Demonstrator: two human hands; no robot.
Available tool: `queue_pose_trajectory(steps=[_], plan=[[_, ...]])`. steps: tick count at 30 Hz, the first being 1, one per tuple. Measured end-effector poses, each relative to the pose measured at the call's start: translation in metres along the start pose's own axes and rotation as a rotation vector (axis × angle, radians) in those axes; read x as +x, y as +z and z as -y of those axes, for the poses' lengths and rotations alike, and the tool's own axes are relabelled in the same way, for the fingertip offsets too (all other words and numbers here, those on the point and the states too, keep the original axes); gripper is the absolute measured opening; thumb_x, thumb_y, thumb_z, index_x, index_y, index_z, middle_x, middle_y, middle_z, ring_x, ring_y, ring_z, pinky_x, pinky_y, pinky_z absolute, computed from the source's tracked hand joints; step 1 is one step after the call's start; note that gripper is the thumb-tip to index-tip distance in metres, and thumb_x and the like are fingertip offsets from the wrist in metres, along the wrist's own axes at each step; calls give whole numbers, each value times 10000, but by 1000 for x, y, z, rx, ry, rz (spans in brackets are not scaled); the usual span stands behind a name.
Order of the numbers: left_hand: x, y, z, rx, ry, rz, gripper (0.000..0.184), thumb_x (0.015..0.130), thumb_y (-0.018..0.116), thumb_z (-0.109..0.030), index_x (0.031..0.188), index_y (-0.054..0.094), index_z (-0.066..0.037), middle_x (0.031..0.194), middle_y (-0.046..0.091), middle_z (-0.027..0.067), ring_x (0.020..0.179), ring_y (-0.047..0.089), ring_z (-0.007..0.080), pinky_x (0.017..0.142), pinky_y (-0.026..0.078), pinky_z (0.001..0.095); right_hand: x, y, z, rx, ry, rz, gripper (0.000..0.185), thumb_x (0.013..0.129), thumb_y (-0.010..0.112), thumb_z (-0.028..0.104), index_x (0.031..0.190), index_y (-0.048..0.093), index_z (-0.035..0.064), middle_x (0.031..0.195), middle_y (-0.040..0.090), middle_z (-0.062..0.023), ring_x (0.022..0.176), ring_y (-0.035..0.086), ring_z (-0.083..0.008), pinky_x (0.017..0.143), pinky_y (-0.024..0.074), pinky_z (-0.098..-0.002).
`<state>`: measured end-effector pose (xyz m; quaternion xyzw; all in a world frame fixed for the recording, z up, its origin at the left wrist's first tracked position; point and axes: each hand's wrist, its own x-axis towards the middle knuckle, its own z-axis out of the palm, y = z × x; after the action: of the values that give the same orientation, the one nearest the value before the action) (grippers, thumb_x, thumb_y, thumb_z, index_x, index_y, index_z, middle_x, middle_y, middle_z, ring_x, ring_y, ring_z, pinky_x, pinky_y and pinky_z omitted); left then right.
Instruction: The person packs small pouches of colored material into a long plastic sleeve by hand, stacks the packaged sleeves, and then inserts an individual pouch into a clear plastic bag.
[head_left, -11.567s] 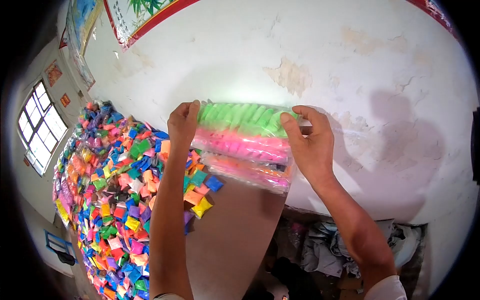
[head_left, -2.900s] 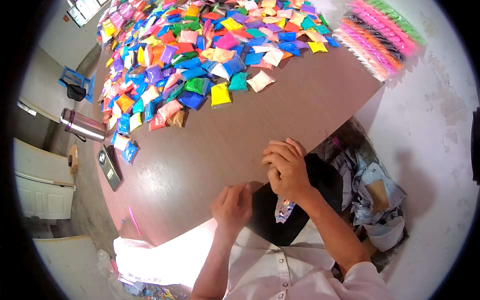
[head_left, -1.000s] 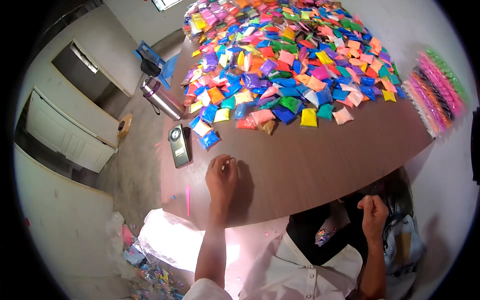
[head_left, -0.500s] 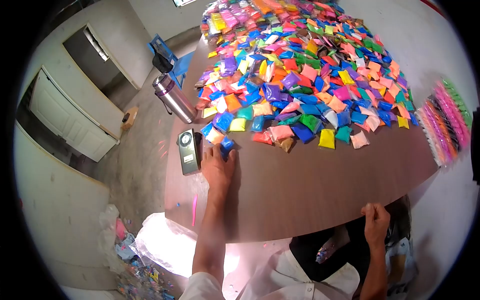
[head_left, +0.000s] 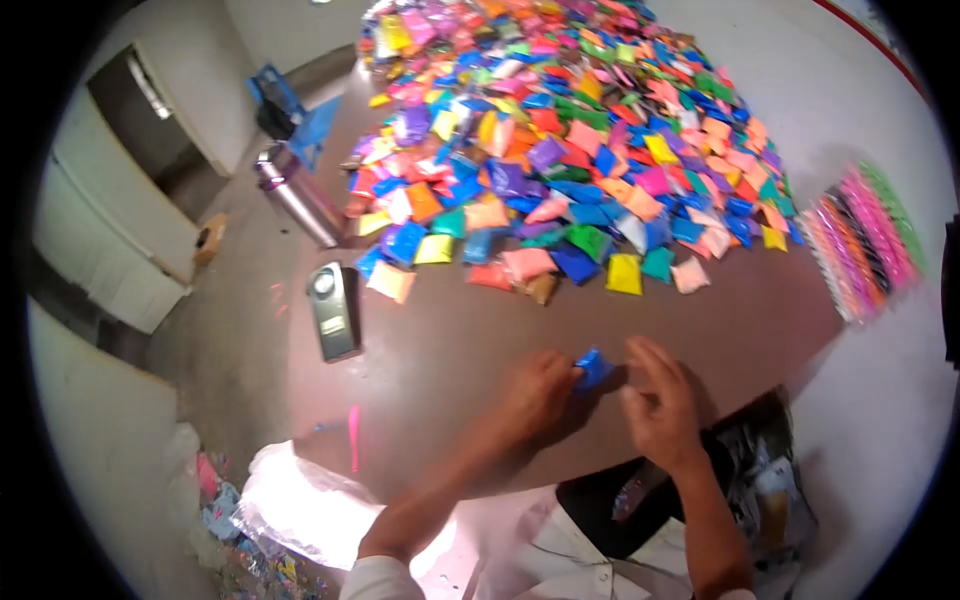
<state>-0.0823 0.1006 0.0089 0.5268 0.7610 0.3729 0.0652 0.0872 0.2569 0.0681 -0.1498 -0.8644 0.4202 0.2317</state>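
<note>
Near the front of the brown table, my left hand (head_left: 543, 392), blurred by motion, pinches a small blue packet (head_left: 593, 370) at its left side. Just right of the packet is my right hand (head_left: 660, 400), its fingers apart and nothing held in them. Beyond both hands spreads a big heap of small colourful packets (head_left: 560, 160). A yellow packet (head_left: 624, 274) and a pale pink packet (head_left: 690, 275) lie at the heap's near edge.
Clear bags of coloured pieces (head_left: 862, 243) lie at the table's right edge. On the left are a steel flask (head_left: 303, 200), a black and silver device (head_left: 334, 312) and a pink strip (head_left: 354, 438). White plastic (head_left: 300, 505) hangs below the front edge; a blue chair (head_left: 315, 130) stands behind.
The blue packet has left the near left end of the heap in my left hand, which moved right. My right hand has come up over the table and opened. The view has shifted slightly.
</note>
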Motion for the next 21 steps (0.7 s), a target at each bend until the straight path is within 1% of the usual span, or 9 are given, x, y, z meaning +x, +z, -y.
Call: queue_pose_trajectory(steps=[3,6,8,9,11,15,18,20,21], plan=[[-4,0,6,-204,-29,-84,137,1055,610,-125,1004,670,-13,930,659,214,883,643,476,765,536,520,17,25,8,85,70,36,486,982,641,20,1468,629,24,1497,614,-228,1335,641,-399,1007,592,-397],[-2,-5,14,-198,27,-42,133,1059,630,-124,1104,705,-25,947,674,193,831,676,401,745,540,450,29,42,0,131,89,104,492,990,656,42,1481,624,30,1408,684,-222,1298,670,-402,1019,577,-396],[0,-16,10,-479,-277,69,204,1072,668,-161,1211,721,-21,1002,732,115,863,699,228,781,545,369,34,48,-2,240,163,85,419,994,699,66,1409,657,17,1258,752,-175,1194,723,-334,1007,569,-368],[3,-18,11,-491,-276,68,204,1072,668,-161,1211,721,-21,1002,732,115,863,699,228,781,545,369,36,53,-6,229,166,88,419,994,699,66,1409,657,17,1258,752,-175,1194,723,-334,1007,569,-368],[7,-21,14,-860,-377,74,266,1082,698,-199,1273,726,-15,1055,754,47,945,667,112,832,546,320,37,65,-16,492,329,-67,334,1004,732,95,1321,676,7,1195,753,-117,1129,720,-226,973,572,-344],[12,-18,18,-970,-405,-4,230,1058,721,-197,1157,755,8,1047,758,10,1003,678,78,852,561,292,35,79,-20,658,480,-180,287,1001,754,109,1258,677,8,1154,737,-80,1072,700,-154,948,578,-338],[9,-16,30,-958,-407,-33,214,1054,715,-171,1169,756,4,1035,749,1,952,665,82,832,550,294,26,88,-27,563,424,-177,344,1001,760,145,1298,662,2,1163,745,-105,1046,724,-198,930,587,-363],[9,-18,38,-888,-414,34,202,1049,712,-151,1169,762,4,1006,747,5,914,638,75,814,533,289,26,90,-29,325,218,-159,378,1008,754,189,1318,666,-9,1149,755,-130,1016,737,-238,912,592,-390],[9,-20,38,-887,-411,35,202,1049,712,-151,1169,762,4,1006,747,5,914,638,75,814,533,289,28,90,-28,326,217,-163,378,1008,754,189,1318,666,-9,1149,755,-130,1016,737,-238,912,592,-390]])
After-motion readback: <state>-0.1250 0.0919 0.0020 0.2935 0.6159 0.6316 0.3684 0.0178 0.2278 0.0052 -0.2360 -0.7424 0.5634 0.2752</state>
